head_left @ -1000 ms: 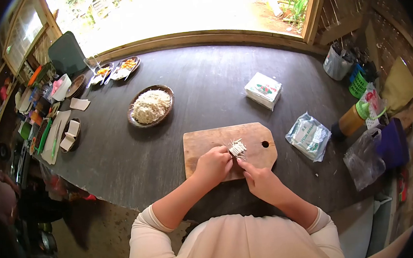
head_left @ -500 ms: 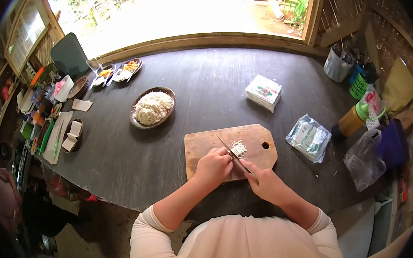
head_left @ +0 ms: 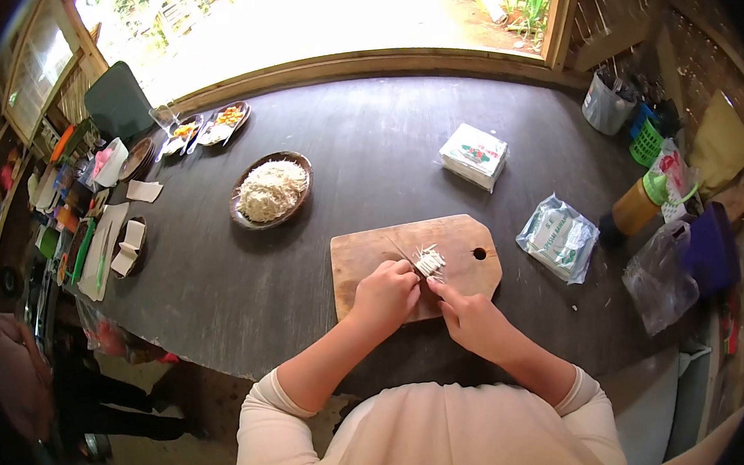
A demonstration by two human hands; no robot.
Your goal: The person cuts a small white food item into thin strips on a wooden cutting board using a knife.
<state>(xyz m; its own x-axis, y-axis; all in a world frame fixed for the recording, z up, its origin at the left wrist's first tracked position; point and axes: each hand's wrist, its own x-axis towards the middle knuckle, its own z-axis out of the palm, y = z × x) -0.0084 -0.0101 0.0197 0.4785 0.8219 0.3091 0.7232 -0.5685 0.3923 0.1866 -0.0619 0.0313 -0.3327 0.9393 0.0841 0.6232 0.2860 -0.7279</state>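
Observation:
A wooden cutting board (head_left: 359, 249) with a hole at its right end lies on the dark table in front of me. My right hand (head_left: 474, 314) grips a knife (head_left: 403, 251), its thin blade slanting up and left across the board. My left hand (head_left: 387, 291) is curled on the board, fingertips bunched beside the blade; whatever they hold is hidden. Just right of the blade lies a small heap of thin white strips (head_left: 430, 261). Farther back, a brown bowl (head_left: 236, 210) bears a mound of similar pale shreds (head_left: 272, 190).
Two plastic-wrapped packs, one white (head_left: 474, 156) and one green-lettered (head_left: 559, 239), lie right. A bottle (head_left: 637, 208) and clear plastic bag (head_left: 660, 284) are at the right edge. Plates of food (head_left: 224, 126) stand back left. A person's dark-clothed leg (head_left: 129, 418) shows lower left.
My right hand and the knife handle have shifted slightly up and left, against the left hand. The view has tilted a little. At lower left, the other person's dark-clothed leg has moved right.

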